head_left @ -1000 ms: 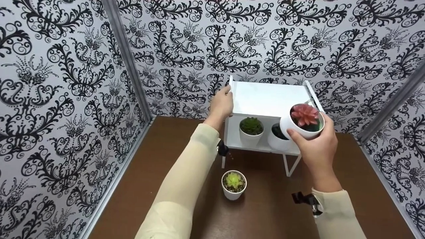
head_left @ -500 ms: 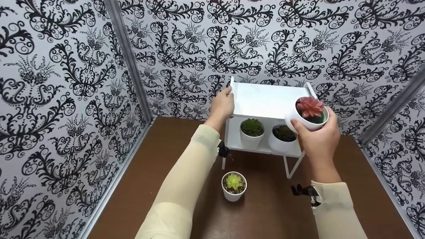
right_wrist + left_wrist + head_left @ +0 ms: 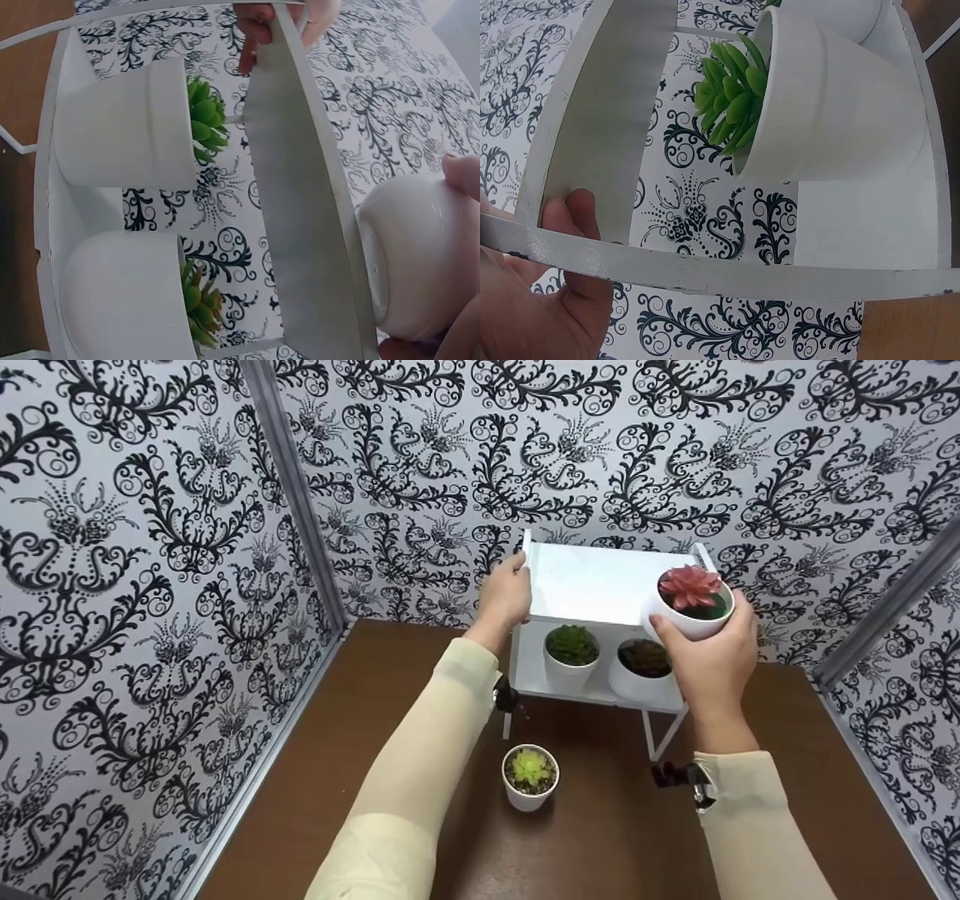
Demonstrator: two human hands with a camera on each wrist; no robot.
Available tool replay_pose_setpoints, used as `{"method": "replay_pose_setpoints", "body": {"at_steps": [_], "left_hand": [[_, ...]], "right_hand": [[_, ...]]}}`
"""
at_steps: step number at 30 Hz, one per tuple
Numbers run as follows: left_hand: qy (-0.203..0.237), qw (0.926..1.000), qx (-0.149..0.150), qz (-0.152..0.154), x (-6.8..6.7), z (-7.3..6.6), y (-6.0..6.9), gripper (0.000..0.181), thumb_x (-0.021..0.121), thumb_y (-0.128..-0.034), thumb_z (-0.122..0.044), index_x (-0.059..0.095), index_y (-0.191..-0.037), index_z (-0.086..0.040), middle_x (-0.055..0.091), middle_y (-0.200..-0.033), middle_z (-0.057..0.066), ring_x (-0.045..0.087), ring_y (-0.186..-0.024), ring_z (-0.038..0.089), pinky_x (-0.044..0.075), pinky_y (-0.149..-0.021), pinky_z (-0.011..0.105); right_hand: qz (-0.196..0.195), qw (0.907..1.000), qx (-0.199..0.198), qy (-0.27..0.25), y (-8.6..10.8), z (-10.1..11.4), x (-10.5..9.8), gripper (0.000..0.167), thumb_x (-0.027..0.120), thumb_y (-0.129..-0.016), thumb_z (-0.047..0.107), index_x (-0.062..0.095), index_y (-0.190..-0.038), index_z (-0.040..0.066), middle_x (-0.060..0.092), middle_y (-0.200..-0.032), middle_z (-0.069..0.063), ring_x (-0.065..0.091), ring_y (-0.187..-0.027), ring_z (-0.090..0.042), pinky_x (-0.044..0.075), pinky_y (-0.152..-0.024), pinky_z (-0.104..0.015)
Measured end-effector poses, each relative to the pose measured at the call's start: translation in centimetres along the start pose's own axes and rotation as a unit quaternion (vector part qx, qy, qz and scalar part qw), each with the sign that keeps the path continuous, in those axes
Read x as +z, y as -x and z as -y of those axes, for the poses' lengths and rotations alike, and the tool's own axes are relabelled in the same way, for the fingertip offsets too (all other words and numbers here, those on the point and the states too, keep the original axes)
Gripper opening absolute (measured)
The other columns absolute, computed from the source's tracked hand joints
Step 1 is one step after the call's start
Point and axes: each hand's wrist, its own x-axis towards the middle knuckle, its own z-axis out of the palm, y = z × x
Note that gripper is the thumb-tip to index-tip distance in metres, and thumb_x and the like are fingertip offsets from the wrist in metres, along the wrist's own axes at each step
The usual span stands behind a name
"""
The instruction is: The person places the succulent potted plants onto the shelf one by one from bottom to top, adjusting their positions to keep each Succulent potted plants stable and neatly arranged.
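Note:
A white two-tier shelf stands near the back wall. My left hand grips its upper left side; in the left wrist view the fingers curl round the frame. In my right hand is a white pot with a red succulent, tilted slightly, at the right end of the top tier. The right wrist view has this pot against or just over the tier's edge; I cannot tell whether it touches. On the lower tier sit a green succulent pot and a rounder pot with a darker plant.
A small white pot with a yellow-green succulent stands on the brown table in front of the shelf, right of my left forearm. Patterned walls with grey metal posts enclose the table at the back and sides.
The red succulent's pot has risen in my right hand and moved back over the right end of the top tier, uncovering the rounder pot below. My left hand keeps its grip on the shelf.

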Motion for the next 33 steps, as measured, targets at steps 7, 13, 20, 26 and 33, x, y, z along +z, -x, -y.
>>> {"method": "replay_pose_setpoints", "body": {"at_steps": [7, 13, 20, 26, 33], "left_hand": [[0.0, 1.0, 0.002, 0.0, 0.1, -0.1, -0.1, 0.048, 0.038, -0.1143, -0.029, 0.051, -0.16, -0.022, 0.054, -0.161, 0.008, 0.063, -0.125, 0.027, 0.058, -0.092, 0.034], [0.017, 0.9998, -0.004, 0.006, 0.2, -0.1, -0.1, 0.048, 0.038, -0.1145, -0.029, 0.05, -0.161, -0.023, 0.055, -0.16, 0.007, 0.067, -0.109, 0.026, 0.058, -0.068, 0.03], [0.017, 0.9997, -0.005, 0.013, 0.0, -0.1, 0.0, 0.049, 0.037, -0.1147, -0.028, 0.049, -0.162, -0.024, 0.057, -0.159, 0.006, 0.068, -0.11, 0.026, 0.056, -0.064, 0.029], [0.022, 0.9997, -0.001, 0.011, 0.1, -0.1, 0.2, 0.049, 0.038, -0.1148, -0.029, 0.048, -0.162, -0.023, 0.057, -0.159, 0.006, 0.068, -0.113, 0.026, 0.057, -0.071, 0.031], [0.011, 0.9999, -0.003, 0.011, 0.1, 0.0, 0.0, 0.048, 0.038, -0.1148, -0.028, 0.048, -0.162, -0.023, 0.053, -0.163, 0.003, 0.062, -0.133, 0.025, 0.056, -0.104, 0.037]], "right_hand": [[-0.003, 0.9999, 0.016, -0.003, -0.7, 0.5, 1.0, 0.104, 0.092, -0.078, 0.047, 0.04, -0.16, 0.012, 0.053, -0.155, -0.012, 0.051, -0.141, -0.029, 0.041, -0.122, -0.046], [0.01, 0.9996, 0.027, 0.009, -1.5, 0.5, 1.6, 0.105, 0.089, -0.079, 0.054, 0.037, -0.161, 0.014, 0.053, -0.156, -0.011, 0.05, -0.141, -0.03, 0.04, -0.12, -0.047], [0.023, 0.9986, 0.036, 0.032, -2.3, 0.6, 2.2, 0.11, 0.085, -0.081, 0.059, 0.031, -0.165, 0.014, 0.047, -0.162, -0.012, 0.046, -0.147, -0.033, 0.036, -0.124, -0.051], [0.016, 0.9985, 0.039, 0.035, -2.2, 0.6, 2.5, 0.112, 0.085, -0.08, 0.06, 0.03, -0.165, 0.014, 0.045, -0.163, -0.012, 0.043, -0.148, -0.032, 0.034, -0.125, -0.051], [0.013, 0.999, 0.041, 0.006, -1.6, 0.3, 2.4, 0.114, 0.087, -0.08, 0.054, 0.027, -0.167, 0.012, 0.04, -0.168, -0.011, 0.042, -0.151, -0.03, 0.033, -0.128, -0.045]]}}
